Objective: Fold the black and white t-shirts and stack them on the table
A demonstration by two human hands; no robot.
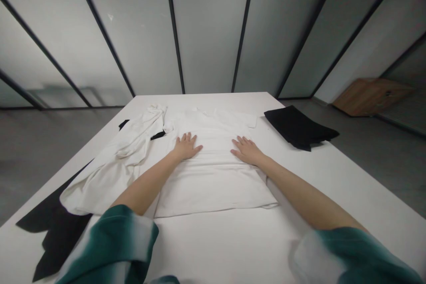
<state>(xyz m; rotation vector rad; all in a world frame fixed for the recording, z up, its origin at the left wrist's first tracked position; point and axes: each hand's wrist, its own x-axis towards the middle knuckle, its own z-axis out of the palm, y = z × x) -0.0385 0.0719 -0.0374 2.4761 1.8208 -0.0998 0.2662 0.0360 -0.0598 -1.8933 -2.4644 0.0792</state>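
A white T-shirt [213, 186] lies spread out on the white table, its neck end away from me and its hem towards me. My left hand [187, 146] rests flat on the shirt's left side with the fingers spread. On the right side, my right hand [246, 151] also lies flat, fingers apart. Small creases run across the cloth between and below the hands. Left of the shirt is a crumpled white garment [109, 168], partly covered by my left forearm.
Black cloth [56, 230] sticks out from under the crumpled garment at the left. A folded black garment [296, 124] lies near the table's right edge. Frosted panels [209, 31] stand behind the table [213, 248]. A wooden cabinet [369, 95] is at the far right.
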